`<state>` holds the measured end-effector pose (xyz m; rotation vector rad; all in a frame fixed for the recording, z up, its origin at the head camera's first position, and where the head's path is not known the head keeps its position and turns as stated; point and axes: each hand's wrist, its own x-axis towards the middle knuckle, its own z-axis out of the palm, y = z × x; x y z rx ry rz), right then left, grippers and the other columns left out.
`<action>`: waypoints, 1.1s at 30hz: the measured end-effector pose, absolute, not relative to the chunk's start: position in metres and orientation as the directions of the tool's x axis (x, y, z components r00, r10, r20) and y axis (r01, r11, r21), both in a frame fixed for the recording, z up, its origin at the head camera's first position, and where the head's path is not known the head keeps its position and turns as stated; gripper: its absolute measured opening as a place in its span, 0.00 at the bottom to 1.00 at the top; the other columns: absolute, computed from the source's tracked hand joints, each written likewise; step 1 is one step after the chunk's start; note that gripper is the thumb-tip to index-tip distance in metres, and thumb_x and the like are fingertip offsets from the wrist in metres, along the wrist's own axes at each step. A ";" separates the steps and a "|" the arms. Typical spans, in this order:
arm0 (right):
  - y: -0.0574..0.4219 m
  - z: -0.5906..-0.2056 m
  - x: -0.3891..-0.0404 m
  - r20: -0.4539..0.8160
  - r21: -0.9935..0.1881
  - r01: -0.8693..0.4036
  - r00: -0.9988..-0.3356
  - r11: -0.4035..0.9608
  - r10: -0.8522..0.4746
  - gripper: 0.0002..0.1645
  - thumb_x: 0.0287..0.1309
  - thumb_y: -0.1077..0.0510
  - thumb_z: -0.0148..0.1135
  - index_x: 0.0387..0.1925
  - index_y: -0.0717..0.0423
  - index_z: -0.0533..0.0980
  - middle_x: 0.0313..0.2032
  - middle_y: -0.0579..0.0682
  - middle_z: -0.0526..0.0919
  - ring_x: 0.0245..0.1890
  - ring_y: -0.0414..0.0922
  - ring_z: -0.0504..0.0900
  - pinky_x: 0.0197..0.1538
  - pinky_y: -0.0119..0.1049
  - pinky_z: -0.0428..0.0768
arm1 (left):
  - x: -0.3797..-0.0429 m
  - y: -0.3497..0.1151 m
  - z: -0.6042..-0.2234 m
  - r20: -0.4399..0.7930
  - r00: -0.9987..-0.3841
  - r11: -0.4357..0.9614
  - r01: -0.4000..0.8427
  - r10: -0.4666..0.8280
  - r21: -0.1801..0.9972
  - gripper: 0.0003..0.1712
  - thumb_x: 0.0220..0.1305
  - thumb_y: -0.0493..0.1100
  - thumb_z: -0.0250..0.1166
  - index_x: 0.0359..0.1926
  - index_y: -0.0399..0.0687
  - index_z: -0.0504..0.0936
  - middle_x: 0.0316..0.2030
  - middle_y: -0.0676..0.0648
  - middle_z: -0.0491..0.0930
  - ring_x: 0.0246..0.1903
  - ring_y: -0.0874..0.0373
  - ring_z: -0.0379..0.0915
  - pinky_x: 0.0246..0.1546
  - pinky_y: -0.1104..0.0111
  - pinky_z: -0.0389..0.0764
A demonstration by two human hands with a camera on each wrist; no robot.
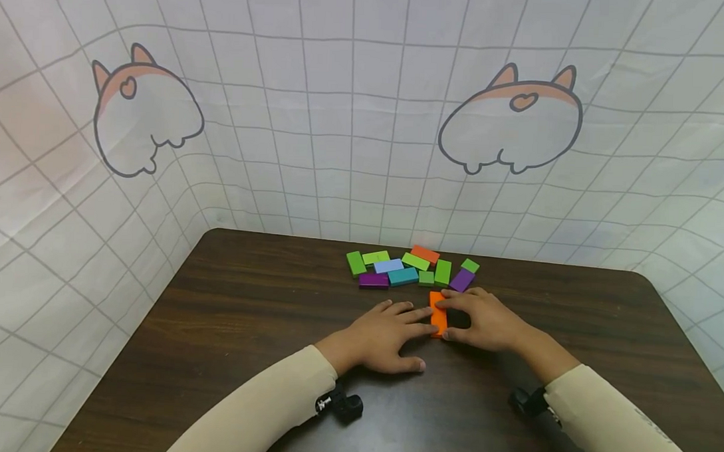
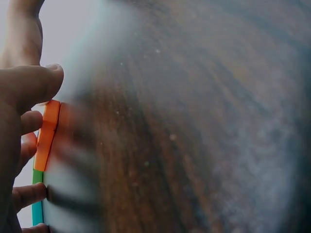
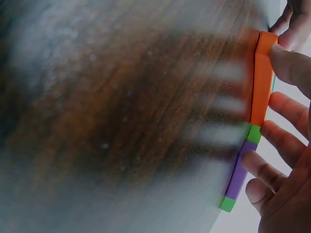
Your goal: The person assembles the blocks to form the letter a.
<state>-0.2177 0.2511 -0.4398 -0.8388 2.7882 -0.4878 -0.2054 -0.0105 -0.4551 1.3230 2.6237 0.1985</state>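
Note:
An orange rectangular block (image 1: 439, 315) lies flat on the dark table, nearer to me than a cluster of coloured blocks. My left hand (image 1: 388, 336) is spread palm down, with its straight fingers reaching the block's left side and its thumb apart. From the right, my right hand (image 1: 484, 318) holds the same block between a bent index finger and thumb. In the right wrist view, the thumb (image 3: 291, 68) lies at the near end of the orange block (image 3: 262, 87). The left wrist view shows fingertips beside the orange block (image 2: 47, 138).
Behind the hands, several blocks lie close together: purple (image 1: 374, 281), teal (image 1: 403, 276), light blue (image 1: 388, 265), red-orange (image 1: 425, 255), green (image 1: 443, 273) and a violet one (image 1: 462, 280) at the right. A white grid-patterned curtain (image 1: 317, 151) hangs behind the table (image 1: 227, 301).

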 end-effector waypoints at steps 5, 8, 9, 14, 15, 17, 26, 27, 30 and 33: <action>0.251 -0.441 -0.219 -0.086 -0.359 -0.504 -0.820 0.786 -0.565 0.34 0.62 0.42 0.70 0.67 0.48 0.77 0.73 0.53 0.67 0.67 0.64 0.67 0.66 0.72 0.60 | -0.207 -0.009 -0.457 -0.122 -0.580 0.592 0.786 0.806 0.178 0.42 0.70 0.74 0.52 0.80 0.69 0.58 0.79 0.60 0.49 0.77 0.48 0.47 0.74 0.44 0.49; 0.250 -0.440 -0.220 -0.090 -0.353 -0.507 -0.818 0.786 -0.568 0.34 0.62 0.42 0.70 0.66 0.49 0.77 0.73 0.53 0.68 0.68 0.63 0.67 0.67 0.71 0.59 | -0.208 -0.009 -0.458 -0.127 -0.579 0.593 0.788 0.805 0.166 0.43 0.69 0.74 0.52 0.80 0.69 0.58 0.79 0.61 0.50 0.77 0.49 0.47 0.73 0.44 0.50; 0.250 -0.439 -0.221 -0.088 -0.352 -0.508 -0.818 0.786 -0.568 0.34 0.62 0.41 0.70 0.66 0.49 0.78 0.72 0.53 0.69 0.68 0.63 0.68 0.67 0.71 0.60 | -0.209 -0.009 -0.458 -0.127 -0.579 0.592 0.788 0.806 0.166 0.43 0.69 0.74 0.53 0.79 0.69 0.59 0.79 0.61 0.50 0.77 0.49 0.48 0.73 0.44 0.51; 0.246 -0.430 -0.226 -0.054 -0.346 -0.487 -0.843 0.802 -0.536 0.31 0.63 0.44 0.70 0.63 0.53 0.79 0.63 0.54 0.79 0.64 0.60 0.73 0.66 0.66 0.66 | -0.209 -0.009 -0.454 -0.135 -0.575 0.591 0.787 0.807 0.178 0.43 0.69 0.73 0.54 0.79 0.69 0.59 0.79 0.62 0.50 0.77 0.50 0.49 0.73 0.43 0.51; 0.246 -0.428 -0.228 -0.042 -0.345 -0.485 -0.847 0.804 -0.529 0.30 0.63 0.45 0.70 0.62 0.54 0.79 0.61 0.53 0.80 0.63 0.59 0.74 0.65 0.65 0.68 | -0.209 -0.009 -0.453 -0.137 -0.574 0.591 0.787 0.807 0.179 0.43 0.69 0.73 0.54 0.79 0.69 0.59 0.79 0.62 0.51 0.77 0.50 0.50 0.73 0.43 0.51; 0.244 -0.425 -0.233 -0.018 -0.339 -0.485 -0.853 0.806 -0.521 0.30 0.63 0.47 0.70 0.62 0.56 0.80 0.58 0.53 0.82 0.61 0.57 0.76 0.64 0.62 0.70 | -0.209 -0.009 -0.453 -0.140 -0.574 0.591 0.788 0.807 0.173 0.44 0.67 0.74 0.56 0.79 0.70 0.59 0.79 0.62 0.50 0.77 0.50 0.49 0.73 0.44 0.52; 0.230 -0.417 -0.259 0.030 -0.292 -0.496 -0.859 0.817 -0.511 0.25 0.64 0.48 0.70 0.59 0.55 0.82 0.57 0.54 0.83 0.61 0.59 0.76 0.64 0.62 0.70 | -0.207 -0.010 -0.452 -0.152 -0.588 0.606 0.780 0.795 0.154 0.48 0.62 0.75 0.62 0.79 0.71 0.60 0.79 0.64 0.50 0.77 0.50 0.49 0.73 0.45 0.53; 0.229 -0.417 -0.262 0.029 -0.289 -0.494 -0.861 0.820 -0.508 0.25 0.64 0.48 0.70 0.58 0.54 0.82 0.57 0.54 0.83 0.61 0.59 0.76 0.65 0.62 0.70 | -0.207 -0.010 -0.452 -0.157 -0.588 0.608 0.779 0.793 0.154 0.48 0.62 0.75 0.62 0.79 0.71 0.60 0.79 0.64 0.50 0.77 0.51 0.48 0.73 0.46 0.52; 0.225 -0.418 -0.269 0.038 -0.287 -0.508 -0.853 0.812 -0.520 0.23 0.64 0.50 0.70 0.57 0.55 0.83 0.55 0.54 0.84 0.58 0.58 0.79 0.63 0.60 0.72 | -0.206 -0.010 -0.452 -0.167 -0.587 0.609 0.777 0.792 0.157 0.48 0.62 0.75 0.62 0.79 0.70 0.59 0.79 0.64 0.49 0.77 0.51 0.48 0.74 0.46 0.51; 0.222 -0.420 -0.275 0.027 -0.297 -0.509 -0.851 0.808 -0.525 0.21 0.65 0.51 0.70 0.55 0.55 0.84 0.54 0.53 0.85 0.57 0.57 0.80 0.62 0.59 0.73 | -0.204 -0.010 -0.453 -0.166 -0.582 0.604 0.781 0.796 0.159 0.48 0.63 0.74 0.62 0.79 0.70 0.59 0.79 0.64 0.48 0.77 0.51 0.47 0.74 0.45 0.50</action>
